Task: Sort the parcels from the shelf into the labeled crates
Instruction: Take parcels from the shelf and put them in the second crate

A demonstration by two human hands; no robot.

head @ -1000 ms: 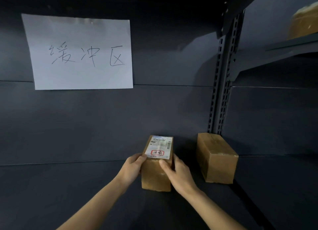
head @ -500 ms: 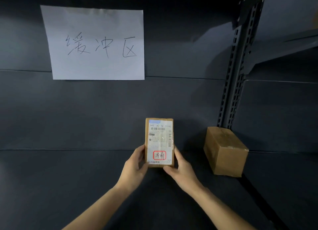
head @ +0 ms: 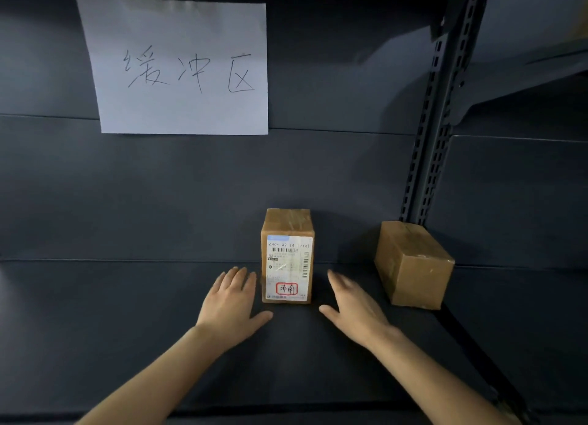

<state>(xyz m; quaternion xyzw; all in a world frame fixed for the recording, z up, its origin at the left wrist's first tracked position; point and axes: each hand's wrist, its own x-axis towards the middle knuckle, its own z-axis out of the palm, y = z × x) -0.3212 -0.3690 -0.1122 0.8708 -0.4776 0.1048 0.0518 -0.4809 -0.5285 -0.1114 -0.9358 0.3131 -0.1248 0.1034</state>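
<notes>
The paper sign [head: 178, 65], upper left, says 缓冲区. The parcel [head: 288, 224] stands mid-frame on the shelf [head: 127, 329]; its label [head: 286, 265] has 济南 ringed in red. The left hand [head: 230, 300] and right hand [head: 353, 307] sit beside it, fingers [head: 237, 276] open, holding nothing.

Fine print on the parcel label [head: 288, 265] is illegible, and both forearms [head: 149, 378] are cropped below.

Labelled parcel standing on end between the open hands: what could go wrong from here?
1. The labelled parcel stands tall on a narrow end, ungripped; a brush from the left hand or right hand might topple it.
2. The plain parcel sits close by on the right; a wide reach could nudge it.
</notes>
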